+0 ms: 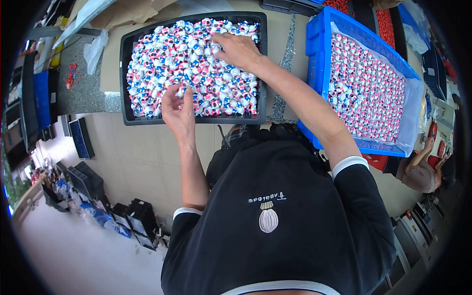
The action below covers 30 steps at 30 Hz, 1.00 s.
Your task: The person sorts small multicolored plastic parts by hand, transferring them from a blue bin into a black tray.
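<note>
A black tray point(124, 81) is heaped with small white, pink and blue figurines point(167, 59). At the tray's near edge my left hand point(180, 115) is closed, with one small figurine point(182, 91) between its thumb and fingers. My right hand point(238, 51) reaches over the far right part of the heap. Its thumb and forefinger are apart, their tips close to the figurines; the other fingers are partly hidden.
To the right stands a blue crate point(318, 64) lined with clear plastic, with similar figurines in neat rows and a loose pile at its left. Small red pieces point(70, 76) lie on the surface at left. Another person point(423, 172) works at far right.
</note>
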{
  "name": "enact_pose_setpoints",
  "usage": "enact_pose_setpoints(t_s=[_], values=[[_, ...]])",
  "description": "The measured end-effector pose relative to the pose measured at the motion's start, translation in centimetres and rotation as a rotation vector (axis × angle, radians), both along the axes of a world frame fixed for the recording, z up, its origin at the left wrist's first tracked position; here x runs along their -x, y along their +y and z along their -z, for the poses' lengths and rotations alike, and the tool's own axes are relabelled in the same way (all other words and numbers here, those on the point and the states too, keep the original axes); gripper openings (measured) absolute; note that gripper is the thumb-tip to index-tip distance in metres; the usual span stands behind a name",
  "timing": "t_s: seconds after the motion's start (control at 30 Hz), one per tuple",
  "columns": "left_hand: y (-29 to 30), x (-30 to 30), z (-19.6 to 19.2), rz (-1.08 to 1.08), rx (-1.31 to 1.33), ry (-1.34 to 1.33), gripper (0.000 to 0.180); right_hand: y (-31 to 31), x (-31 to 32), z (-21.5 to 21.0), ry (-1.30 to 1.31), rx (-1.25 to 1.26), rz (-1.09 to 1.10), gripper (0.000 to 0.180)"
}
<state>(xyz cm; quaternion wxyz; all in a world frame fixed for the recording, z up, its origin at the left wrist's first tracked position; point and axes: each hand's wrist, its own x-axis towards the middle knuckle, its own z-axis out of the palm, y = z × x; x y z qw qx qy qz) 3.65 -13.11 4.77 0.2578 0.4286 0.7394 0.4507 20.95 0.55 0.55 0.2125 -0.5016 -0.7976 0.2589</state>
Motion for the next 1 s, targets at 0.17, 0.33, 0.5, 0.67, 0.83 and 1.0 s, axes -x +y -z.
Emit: enact_pose_setpoints(t_s=[0.17,0.33,0.5,0.67,0.83,1.0], values=[[-0.6,-1.7,-0.6,0.021,-0.024,-0.302,0.027,0.1,0.8,0.1,-0.211,-0.056,-0.163,0.027],[0.0,-2.2,1.8,0.11,-0.005,-0.445,0.031,-0.3,-0.9,1.6,-0.111,-0.125,-0.134,0.03],[-0.1,-2.5,1.2,0.128,-0.026,-0.437,0.026,-3.2,-3.4,-2.9,0.126,-0.144,0.025,0.034],[1.0,-3.6,2.3,0.194,-0.009,-0.771,0.027,-7.8,-12.4,-7.9,0.362,-0.108,0.303,0.023],[1.4,-7.1,1.5,0.342,0.165,-1.068,0.031,-14.0,-24.7,-7.1,0.234,0.227,0.613,0.022],[0.6,-12.5,-0.4,0.451,0.341,-1.29,0.033,-18.5,-32.9,-4.5,0.137,0.561,0.775,0.026]])
